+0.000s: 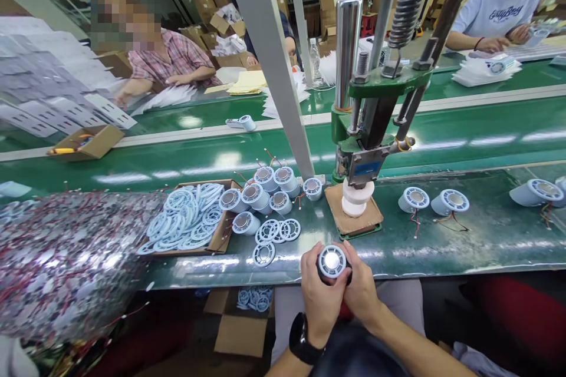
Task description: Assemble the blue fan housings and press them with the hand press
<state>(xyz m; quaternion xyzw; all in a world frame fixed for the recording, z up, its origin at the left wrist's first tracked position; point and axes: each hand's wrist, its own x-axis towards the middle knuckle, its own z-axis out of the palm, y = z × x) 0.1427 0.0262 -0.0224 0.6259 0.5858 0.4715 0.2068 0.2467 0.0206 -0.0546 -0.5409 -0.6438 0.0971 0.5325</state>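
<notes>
At the bench's near edge, my left hand (321,294) and my right hand (360,285) are both closed around a round motor housing (332,261). Its light-blue slotted ring and shiny silver centre face up; its sides are mostly hidden by my fingers. Just beyond it stands a green hand press (371,129), whose white round head (357,197) is above a brown pad (336,212). Loose light-blue rings (264,254) lie to the left of my hands. Several light-blue motor housings (254,195) with thin wires cluster behind the rings.
A cardboard box (227,241) holds many light-blue rings. Left of it is a big heap of wired parts (79,253). More housings (450,202) stand to the right. A grey post (274,65) rises behind the bench. Co-workers sit across the green conveyor (464,123).
</notes>
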